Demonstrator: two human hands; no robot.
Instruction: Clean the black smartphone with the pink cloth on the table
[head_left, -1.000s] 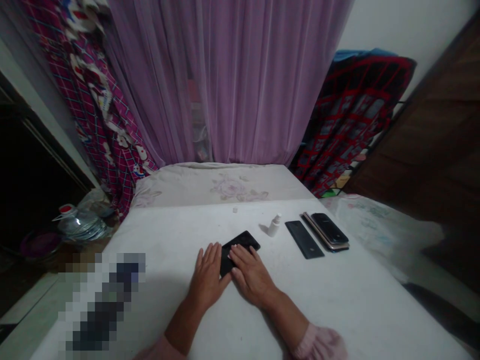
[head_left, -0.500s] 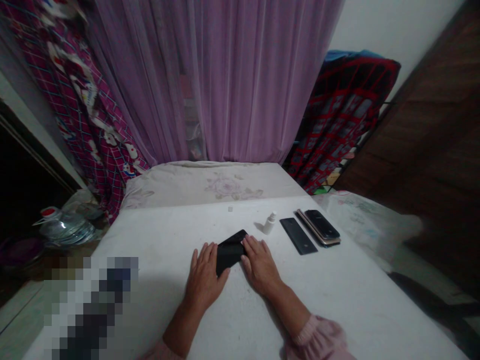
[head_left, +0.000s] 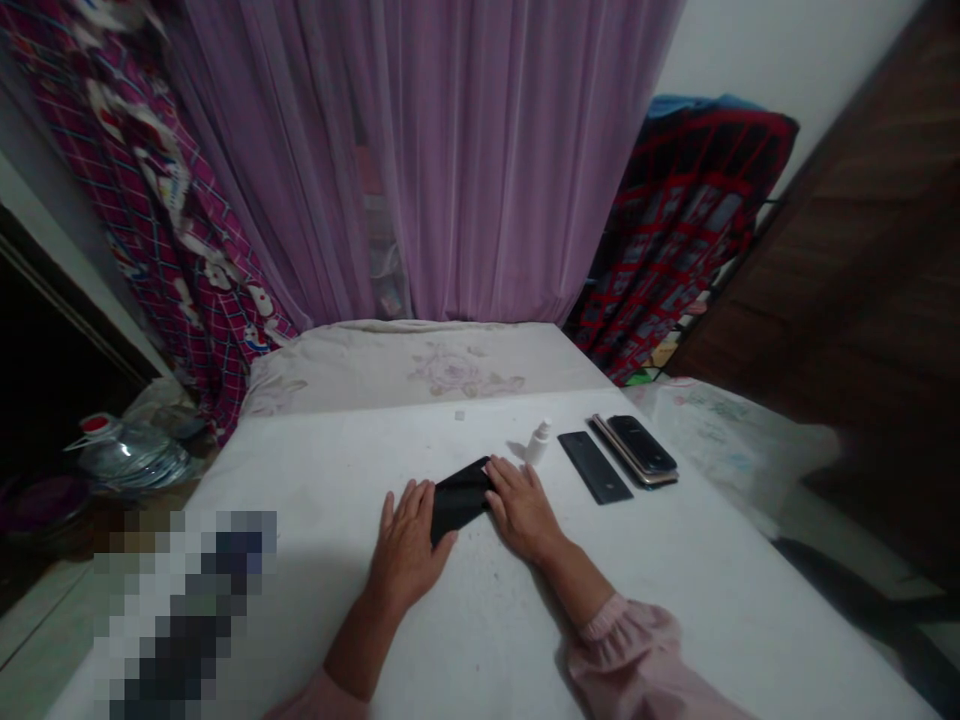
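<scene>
My left hand (head_left: 407, 545) lies over the left end of a flat black phone-like thing (head_left: 456, 500) on the white table cover. Its fingers rest along the far side, with the thumb at the near edge. My right hand (head_left: 523, 508) is at the right end, fingers bent over a dark fold that looks like a black cloth; where cloth and phone part is hard to see. Just beyond the right fingers a small white bottle (head_left: 538, 442) stands upright. To its right lies a dark grey phone back (head_left: 595, 467).
Several stacked phones (head_left: 642, 447) lie at the right of the table. A small pale square (head_left: 460, 415) sits farther back. Purple curtains (head_left: 480, 160) hang behind the table. A large water bottle (head_left: 131, 450) stands at left. A blurred patch (head_left: 195, 610) covers the lower left.
My right hand has shifted slightly up along the black thing, nearer the white bottle. The left hand stays almost in place. The view has moved slightly.
</scene>
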